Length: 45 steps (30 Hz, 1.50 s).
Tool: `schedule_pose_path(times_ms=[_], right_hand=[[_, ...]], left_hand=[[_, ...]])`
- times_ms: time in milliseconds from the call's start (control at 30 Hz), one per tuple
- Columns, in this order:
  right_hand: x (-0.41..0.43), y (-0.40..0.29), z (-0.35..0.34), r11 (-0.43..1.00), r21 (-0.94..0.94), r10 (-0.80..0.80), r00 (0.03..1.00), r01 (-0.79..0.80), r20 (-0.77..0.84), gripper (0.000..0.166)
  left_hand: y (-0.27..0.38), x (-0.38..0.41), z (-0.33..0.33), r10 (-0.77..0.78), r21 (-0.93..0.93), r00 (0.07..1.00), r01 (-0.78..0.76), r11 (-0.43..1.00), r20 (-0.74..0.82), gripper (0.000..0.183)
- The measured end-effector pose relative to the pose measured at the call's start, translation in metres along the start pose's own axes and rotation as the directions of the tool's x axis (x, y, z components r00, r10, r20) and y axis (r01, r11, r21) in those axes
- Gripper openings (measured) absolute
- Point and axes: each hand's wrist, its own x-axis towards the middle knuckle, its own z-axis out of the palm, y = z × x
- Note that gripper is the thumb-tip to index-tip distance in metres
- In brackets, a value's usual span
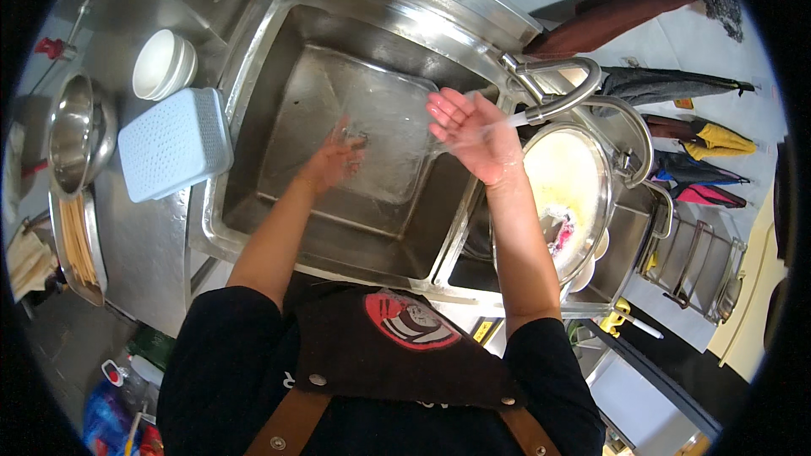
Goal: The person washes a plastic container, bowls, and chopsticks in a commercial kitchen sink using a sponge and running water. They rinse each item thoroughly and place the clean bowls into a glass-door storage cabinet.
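My right hand (472,133) is raised palm up under water running from the metal faucet (564,101), near the divider of the stainless steel sink (355,228). Nothing lies in its wet palm. Lower and to the left, my left hand (336,158) hangs over the large basin with fingers apart, slightly blurred and holding nothing. A clear, flat-looking sheet or container (393,120) appears on the basin floor below the hands; the picture does not settle what it is. Right of my right forearm, a big round metal bowl (570,171) holds foamy, yellowish liquid.
Left of the sink are an upturned light blue perforated basket (171,145), stacked white bowls (161,66), metal bowls (71,133) and a tray with wooden chopsticks (77,240). Cloths and gloves (671,88) hang at the right wall. A wire rack (687,259) stands beyond the second basin.
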Motion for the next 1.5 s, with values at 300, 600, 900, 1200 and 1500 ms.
schedule_pose_path(times_ms=[300,600,900,1200,1500], right_hand=[[-0.006,-0.007,0.002,0.998,-0.058,-0.034,0.999,0.032,-0.029,0.044],[-0.003,0.011,-0.013,0.993,-0.111,-0.037,0.996,0.028,-0.083,0.032],[-0.006,0.018,-0.009,0.992,-0.113,-0.073,0.991,0.061,-0.110,0.038],[0.106,0.074,-0.101,0.730,-0.622,-0.481,0.859,0.283,-0.173,0.051],[0.039,0.124,-0.063,0.491,-0.870,0.250,0.949,0.044,0.189,0.056]], left_hand=[[-0.022,0.014,0.032,0.079,0.648,0.964,0.109,0.753,-0.254,0.081],[-0.022,0.072,0.118,0.525,0.936,0.842,0.274,-0.223,-0.122,0.072],[-0.004,0.075,0.102,0.598,0.993,0.799,0.020,-0.113,0.052,0.067],[-0.008,0.008,0.105,0.005,0.328,0.978,0.066,0.942,-0.210,0.065],[0.014,0.028,0.075,0.312,0.499,0.932,-0.184,0.847,-0.185,0.062]])
